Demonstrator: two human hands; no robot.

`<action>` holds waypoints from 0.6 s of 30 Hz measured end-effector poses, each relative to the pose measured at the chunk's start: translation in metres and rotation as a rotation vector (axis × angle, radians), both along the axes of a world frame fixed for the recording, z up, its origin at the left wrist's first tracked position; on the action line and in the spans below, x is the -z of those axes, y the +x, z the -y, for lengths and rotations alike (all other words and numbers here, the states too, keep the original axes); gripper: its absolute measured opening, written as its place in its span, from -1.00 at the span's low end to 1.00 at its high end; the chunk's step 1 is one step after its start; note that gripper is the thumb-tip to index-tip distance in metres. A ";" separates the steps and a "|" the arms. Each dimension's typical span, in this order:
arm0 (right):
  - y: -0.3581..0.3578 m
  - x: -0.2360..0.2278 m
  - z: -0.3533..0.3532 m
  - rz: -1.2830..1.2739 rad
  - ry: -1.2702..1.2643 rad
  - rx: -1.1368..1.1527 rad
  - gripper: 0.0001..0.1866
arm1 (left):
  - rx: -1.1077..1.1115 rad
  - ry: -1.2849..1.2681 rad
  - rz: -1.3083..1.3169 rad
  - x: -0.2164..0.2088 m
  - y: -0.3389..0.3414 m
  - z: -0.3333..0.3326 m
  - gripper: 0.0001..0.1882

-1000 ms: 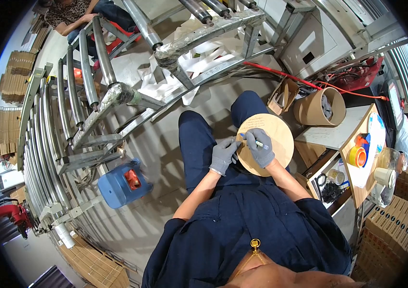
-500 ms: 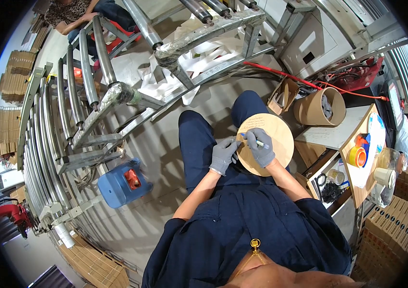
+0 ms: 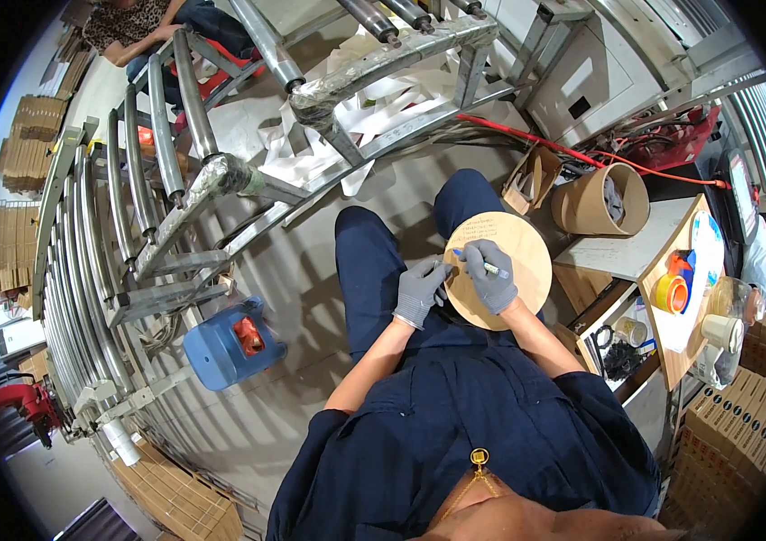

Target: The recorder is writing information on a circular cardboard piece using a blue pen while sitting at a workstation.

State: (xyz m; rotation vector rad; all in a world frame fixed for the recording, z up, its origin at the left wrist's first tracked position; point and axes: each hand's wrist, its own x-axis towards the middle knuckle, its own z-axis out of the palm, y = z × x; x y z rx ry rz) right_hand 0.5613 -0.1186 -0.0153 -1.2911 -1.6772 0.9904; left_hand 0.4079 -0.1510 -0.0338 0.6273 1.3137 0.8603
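Note:
A round, pale wooden board rests on my right thigh, with several lines of handwriting near its far edge. Over the middle of the board, my right hand, in a grey glove, is closed around a marker pen with a white barrel and blue parts. The pen's tip points left and touches or hovers just over the wood; I cannot tell which. At the board's left edge my left hand, gloved too, has its fingers pinched together. Something small seems to be between them, too tiny to name.
A blue plastic container stands on the floor to the left, below a metal roller conveyor. To the right are a cardboard drum, an open drawer and a tape roll. A seated person is at the far left.
My right hand and the pen have shifted very slightly over the board. My left hand stays about where it was.

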 end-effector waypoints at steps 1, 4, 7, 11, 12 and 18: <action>-0.001 -0.001 -0.001 -0.010 -0.001 0.012 -0.81 | -0.003 -0.005 -0.005 0.000 0.000 0.000 -0.77; -0.001 0.004 -0.001 -0.045 0.000 0.031 -0.81 | -0.008 -0.005 0.000 -0.002 0.000 0.000 -0.76; -0.001 0.002 -0.001 -0.020 0.027 0.023 -0.80 | 0.002 -0.006 -0.009 -0.001 0.000 0.000 -0.76; 0.000 0.003 -0.001 0.057 0.142 -0.022 -0.80 | 0.003 -0.004 -0.016 -0.003 0.000 0.000 -0.75; 0.000 0.002 -0.002 0.064 0.142 -0.024 -0.80 | 0.005 -0.002 -0.012 -0.002 0.000 0.000 -0.75; 0.000 0.000 -0.002 0.059 0.144 -0.025 -0.79 | 0.006 0.000 -0.022 -0.001 0.000 0.000 -0.75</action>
